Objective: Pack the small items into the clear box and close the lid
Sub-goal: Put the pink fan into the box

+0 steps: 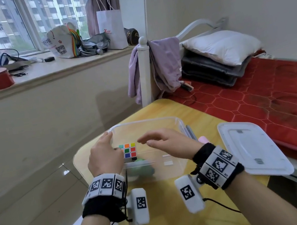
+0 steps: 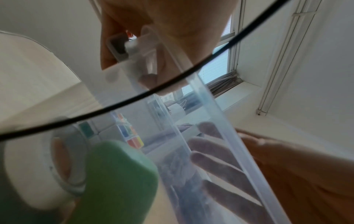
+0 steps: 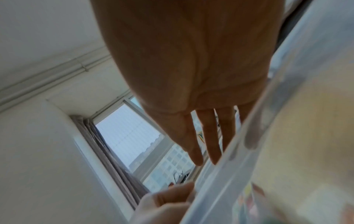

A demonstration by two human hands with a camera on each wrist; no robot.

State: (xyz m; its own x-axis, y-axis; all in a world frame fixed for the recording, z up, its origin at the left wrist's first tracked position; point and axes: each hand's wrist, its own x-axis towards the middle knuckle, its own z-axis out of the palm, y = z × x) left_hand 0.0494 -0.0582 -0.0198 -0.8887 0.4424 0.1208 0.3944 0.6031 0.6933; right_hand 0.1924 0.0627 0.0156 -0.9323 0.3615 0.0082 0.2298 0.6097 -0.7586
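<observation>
A clear box (image 1: 145,121) stands open on the yellow table (image 1: 182,224). Inside it lie a colour cube (image 1: 129,151) and a green item (image 1: 143,167). In the left wrist view the green item (image 2: 114,181) sits beside a white tape roll (image 2: 28,174). My left hand (image 1: 105,157) grips the box's left rim, its fingers and thumb curled round the rim (image 2: 210,109). My right hand (image 1: 154,140) hovers open above the box with straight fingers (image 3: 201,136) and holds nothing. The clear lid (image 1: 251,146) lies to the right of the box.
A pink item (image 1: 203,139) peeks out right of the box, partly behind my right wrist. A bed with a red cover (image 1: 259,97) adjoins the table on the right. A cluttered windowsill (image 1: 48,70) runs along the back left.
</observation>
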